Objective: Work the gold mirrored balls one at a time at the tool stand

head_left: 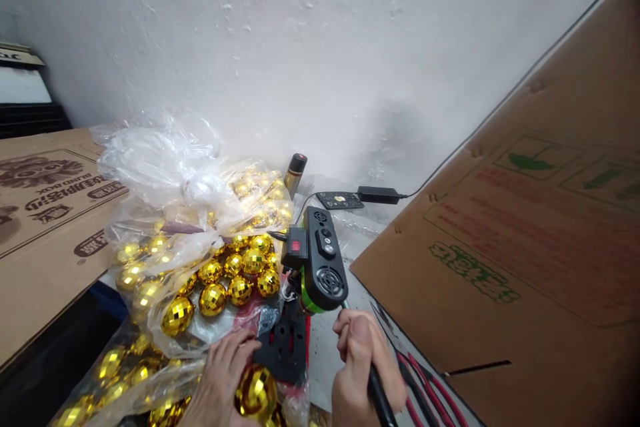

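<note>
My left hand (223, 373) is at the lower middle, its fingers curled round the upper left side of a shiny gold mirror-faceted ball (257, 391). Part of its thumb is out of frame. Its fingertips reach the edge of a black slotted base plate (284, 343) with a red rim. My right hand (367, 363) is closed round a rod with a black handle (381, 400). The rod's metal end runs up to a black and green device (325, 260) with round vents, which stands over the plate. A small black box (296, 245) sits at its left side.
Clear plastic bags (160, 153) full of gold balls (213, 298) crowd the left. Cardboard boxes stand at left (60, 213) and right (500, 227). By the wall are a dark-capped bottle (296, 170), a black power adapter (379, 195) and red and black cables (430, 383).
</note>
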Action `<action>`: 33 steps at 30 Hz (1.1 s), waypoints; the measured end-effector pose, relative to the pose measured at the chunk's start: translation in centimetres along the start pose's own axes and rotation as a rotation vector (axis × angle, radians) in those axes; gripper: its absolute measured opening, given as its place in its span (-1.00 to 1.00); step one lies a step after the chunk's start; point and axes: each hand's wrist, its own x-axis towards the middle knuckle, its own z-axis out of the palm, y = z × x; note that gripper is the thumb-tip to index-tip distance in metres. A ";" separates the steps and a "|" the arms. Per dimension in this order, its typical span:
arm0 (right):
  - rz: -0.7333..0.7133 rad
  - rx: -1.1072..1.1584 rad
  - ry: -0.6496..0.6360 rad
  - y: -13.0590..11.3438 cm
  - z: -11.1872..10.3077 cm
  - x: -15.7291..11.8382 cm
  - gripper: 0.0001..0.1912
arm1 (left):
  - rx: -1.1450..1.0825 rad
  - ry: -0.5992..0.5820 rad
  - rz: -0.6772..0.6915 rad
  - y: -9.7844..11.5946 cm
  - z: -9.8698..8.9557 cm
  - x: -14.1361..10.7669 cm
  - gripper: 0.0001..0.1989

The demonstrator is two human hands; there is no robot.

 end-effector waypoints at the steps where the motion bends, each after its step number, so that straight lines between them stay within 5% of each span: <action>1: -0.002 0.006 0.025 0.0 0.2 -0.3 -0.56 | 0.029 0.016 -0.023 -0.3 -1.0 0.0 -0.15; 4: -0.013 0.003 0.038 0.1 0.3 -1.2 -0.56 | 0.221 0.110 -0.204 -0.8 -4.2 2.7 -0.60; 8: -0.023 -0.006 -0.018 0.7 -0.2 -2.0 -0.56 | 0.492 0.061 -0.328 -1.6 -6.5 7.3 -0.59; 12: -0.038 -0.016 -0.044 1.4 -0.5 -2.4 -0.62 | 0.508 -0.096 -0.323 -3.1 -6.8 8.2 -0.59; 15: -0.048 -0.012 -0.057 1.5 -0.5 -2.5 -0.62 | 0.262 0.002 -0.332 -3.1 -7.2 8.0 -0.55; 18: -0.062 -0.015 -0.077 1.4 -0.6 -2.3 -0.62 | -0.132 0.072 -0.542 -1.4 -7.7 8.1 -0.40; 22: -0.080 -0.015 -0.096 1.1 -0.8 -1.8 -0.63 | -0.820 -0.109 -0.947 2.4 -7.4 7.6 -0.26; 25: -0.092 -0.017 -0.099 0.9 -0.9 -1.4 -0.61 | -1.161 -0.145 -1.120 4.1 -6.1 6.8 -0.20; 28: -0.093 -0.024 -0.110 0.8 -1.0 -1.4 -0.62 | -1.154 -0.153 -1.108 4.0 -5.0 6.6 -0.21; 33: -0.072 -0.010 -0.114 1.1 -1.0 -1.7 -0.64 | -0.803 -0.224 -0.815 3.0 -3.5 7.6 -0.31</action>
